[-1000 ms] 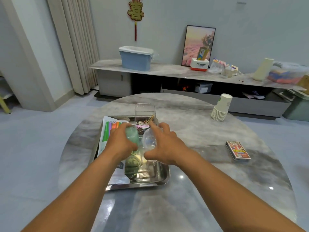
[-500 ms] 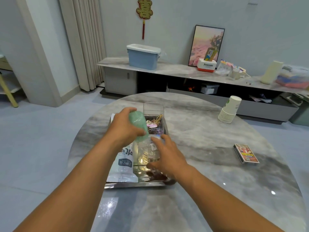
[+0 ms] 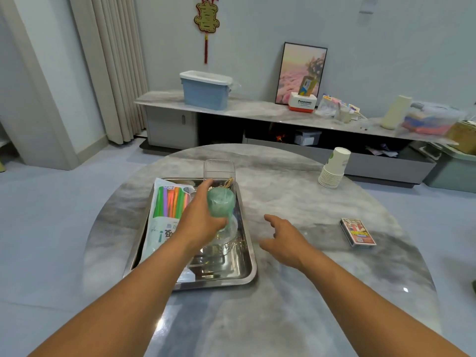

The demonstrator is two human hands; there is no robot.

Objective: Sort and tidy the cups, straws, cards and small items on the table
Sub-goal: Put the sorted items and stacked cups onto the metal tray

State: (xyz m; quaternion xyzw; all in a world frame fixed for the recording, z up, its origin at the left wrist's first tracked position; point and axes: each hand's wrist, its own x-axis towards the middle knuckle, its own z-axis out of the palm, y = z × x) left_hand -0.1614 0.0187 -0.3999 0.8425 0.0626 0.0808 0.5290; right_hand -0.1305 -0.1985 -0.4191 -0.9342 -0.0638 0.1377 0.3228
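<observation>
My left hand [image 3: 199, 220] grips an upside-down green plastic cup [image 3: 221, 205] over a clear cup [image 3: 229, 242] that stands in the steel tray [image 3: 246, 269]; the green one sits on or just above it. A bag of coloured straws [image 3: 164, 210] lies along the tray's left side. My right hand [image 3: 282, 237] hovers open over the table just right of the tray, holding nothing. At the tray's far end stands a clear plastic box [image 3: 219, 169] with small items beside it. A stack of paper cups [image 3: 333, 168] and a card deck [image 3: 357, 232] sit on the right.
The round marble table [image 3: 296, 202] drops off at its curved edge all round. Behind it runs a low cabinet [image 3: 257, 112] with a blue bin [image 3: 206, 90], a picture frame and assorted clutter.
My right hand let go of the clear cup in the tray and moved right over the table. My left hand lowered the green cup onto the clear one.
</observation>
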